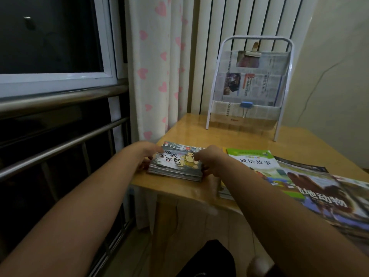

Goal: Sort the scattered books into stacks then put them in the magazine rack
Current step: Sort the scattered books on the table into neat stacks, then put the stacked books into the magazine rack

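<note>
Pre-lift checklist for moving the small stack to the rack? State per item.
1. Left hand holds the left edge of the small book stack: ok.
2. Right hand holds its right edge: ok.
3. Stack edges squared: cannot tell, lower books look slightly fanned.
4. Magazine rack upright on the table: ok.
5. Rack pockets free: not ok, newspaper fills them, held by a blue binder clip.
6. Path from stack to rack unobstructed: ok.
</note>
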